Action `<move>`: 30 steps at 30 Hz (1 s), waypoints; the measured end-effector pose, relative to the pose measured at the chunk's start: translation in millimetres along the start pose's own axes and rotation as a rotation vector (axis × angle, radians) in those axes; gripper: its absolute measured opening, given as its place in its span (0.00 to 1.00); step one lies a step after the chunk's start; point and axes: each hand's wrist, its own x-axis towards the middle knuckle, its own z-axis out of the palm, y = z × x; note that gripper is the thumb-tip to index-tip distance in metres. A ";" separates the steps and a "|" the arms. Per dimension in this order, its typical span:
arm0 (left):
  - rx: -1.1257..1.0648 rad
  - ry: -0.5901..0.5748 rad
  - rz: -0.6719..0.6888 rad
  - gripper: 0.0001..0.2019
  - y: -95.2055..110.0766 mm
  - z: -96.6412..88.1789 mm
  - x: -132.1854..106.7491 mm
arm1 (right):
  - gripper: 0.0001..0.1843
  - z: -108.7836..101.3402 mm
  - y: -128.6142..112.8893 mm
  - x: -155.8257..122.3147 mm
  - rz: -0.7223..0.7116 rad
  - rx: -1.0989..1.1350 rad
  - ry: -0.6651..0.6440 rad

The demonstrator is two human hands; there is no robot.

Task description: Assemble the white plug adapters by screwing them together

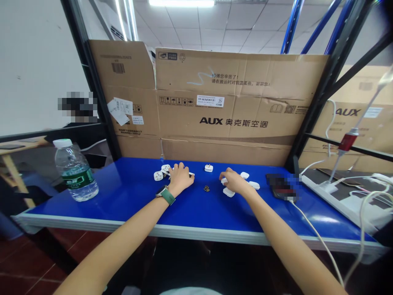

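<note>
My left hand (180, 178), a watch at its wrist, reaches down over white plug parts. Its fingers are bent around a slim white piece (192, 175) whose end shows by the thumb; the rest is hidden. Left of it lie white plug bodies (158, 176) with holes in them. My right hand (232, 180) has its fingers closed on a white plug cover (224, 180), partly hidden. Close by are more white covers (229, 192), (245, 175). Between the hands a white plug (208, 168) rests with its pins up, nearer me than which lies a small pile of brass-coloured screws (206, 188).
A water bottle (76, 174) stands on the blue table (129, 196) at left. To the right lie a phone (281, 186) with a charging cable and a white power strip (333, 194). Cardboard (215, 110) walls the back. A person (82, 127) is behind at left.
</note>
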 end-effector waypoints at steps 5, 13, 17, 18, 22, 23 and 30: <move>0.007 0.043 -0.012 0.19 -0.7 0.5 0.8 | 0.22 -1.3 0.5 -0.2 0.088 0.018 0.115; -0.122 0.069 0.443 0.19 4.7 15.8 9.8 | 0.23 1.0 0.2 6.6 0.006 0.134 0.203; -0.065 0.029 0.517 0.21 13.3 17.5 24.6 | 0.22 0.1 0.0 7.1 -0.020 0.158 0.247; -0.053 0.000 0.514 0.22 15.9 16.5 30.9 | 0.22 -0.3 -0.5 7.0 -0.026 0.166 0.260; -0.076 -0.129 0.490 0.24 29.4 12.8 61.7 | 0.22 -3.3 -3.8 6.3 -0.049 0.198 0.298; -0.092 -0.152 0.466 0.25 33.4 13.2 68.8 | 0.24 -4.4 -4.6 6.0 -0.056 0.209 0.297; -0.145 -0.233 0.414 0.16 52.7 26.2 88.3 | 0.29 -13.1 -5.5 6.7 -0.137 0.419 0.411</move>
